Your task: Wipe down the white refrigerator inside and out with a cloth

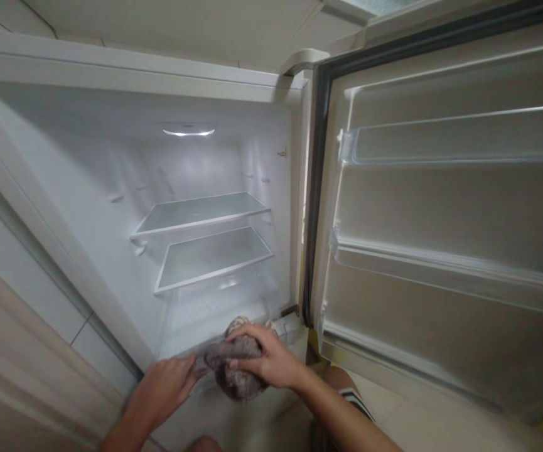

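Note:
My right hand is closed around a bunched brown-grey cloth with a patterned part. The cloth lies against the front edge of a clear drawer at the bottom of an open fridge. To the left, my left hand grips the same drawer's front edge near its left corner, close to the cloth. Parts of the drawer front are covered by the cloth and my fingers.
Two glass shelves, an upper one and a lower one, sit above the drawer under a lit lamp. The fridge door stands wide on the right with clear racks. Tiled wall runs along the left.

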Motion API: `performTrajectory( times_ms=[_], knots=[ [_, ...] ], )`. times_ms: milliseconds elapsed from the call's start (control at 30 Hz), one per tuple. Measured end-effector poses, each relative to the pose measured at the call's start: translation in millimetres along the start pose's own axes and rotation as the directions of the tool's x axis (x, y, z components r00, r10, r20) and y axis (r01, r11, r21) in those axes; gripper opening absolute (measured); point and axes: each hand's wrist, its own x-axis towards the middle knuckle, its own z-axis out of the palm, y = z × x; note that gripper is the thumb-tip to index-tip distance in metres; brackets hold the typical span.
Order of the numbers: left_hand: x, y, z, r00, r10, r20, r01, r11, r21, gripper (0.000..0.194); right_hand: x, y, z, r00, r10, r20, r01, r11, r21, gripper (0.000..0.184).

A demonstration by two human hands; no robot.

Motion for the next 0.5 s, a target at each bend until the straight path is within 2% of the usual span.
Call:
performTrajectory(
  times_ms=[33,100,167,233,267,300,333,367,400,467,500],
  knots=[
    [-4.5,-2.4,3.0,1.0,0.004,-0.007,-0.004,1.0,-0.009,0.048,-5.1,-5.5,-9.2,0.994,0.035,-0.099,-0.028,0.997,0.07,0.039],
    [-13.5,-5.7,8.4,1.0,0.004,-0.015,-0.004,1.0,-0.021,0.051,-14.3,-17.8,-30.1,0.944,0.068,-0.322,-0.06,0.998,0.037,0.035],
    [-20.5,-5.0,10.8,1.0,-0.017,0.002,0.018,0.999,-0.026,0.052,-18.0,-28.1,-49.4,0.861,-0.012,-0.509,-0.079,0.984,-0.158,0.031],
    [-23.9,2.3,8.8,0.999,-0.045,0.027,0.046,0.999,-0.022,0.052,-12.9,-30.2,-62.8,0.807,-0.136,-0.574,-0.107,0.923,-0.37,0.037],
    [-24.2,8.7,6.6,0.998,-0.053,0.03,0.054,0.998,-0.022,0.052,-7.0,-26.9,-66.7,0.81,-0.161,-0.563,-0.139,0.881,-0.452,0.043],
    [-23.5,16.7,4.0,0.998,-0.055,0.023,0.056,0.998,-0.028,0.053,0.8,-20.5,-68.6,0.833,-0.143,-0.534,-0.187,0.836,-0.516,0.052],
    [-22.1,25.9,1.8,0.999,-0.047,0.009,0.047,0.998,-0.04,0.054,9.6,-11.7,-68.8,0.874,-0.068,-0.481,-0.252,0.783,-0.568,0.062],
    [-20.0,35.4,0.6,0.999,-0.031,-0.006,0.031,0.998,-0.054,0.055,18.9,-1.1,-67.5,0.911,0.058,-0.409,-0.321,0.721,-0.614,0.072],
    [-17.4,44.6,1.1,1.0,-0.009,-0.015,0.008,0.998,-0.067,0.055,27.7,10.1,-65.0,0.92,0.204,-0.334,-0.382,0.654,-0.653,0.081],
    [-12.2,59.2,8.8,0.999,0.036,-0.014,-0.037,0.996,-0.085,0.054,41.9,30.6,-58.8,0.872,0.435,-0.227,-0.451,0.531,-0.717,0.093],
    [-10.1,63.9,16.2,0.998,0.054,-0.017,-0.055,0.994,-0.094,0.052,46.8,38.2,-56.1,0.846,0.489,-0.213,-0.468,0.488,-0.737,0.092]
  ],
)
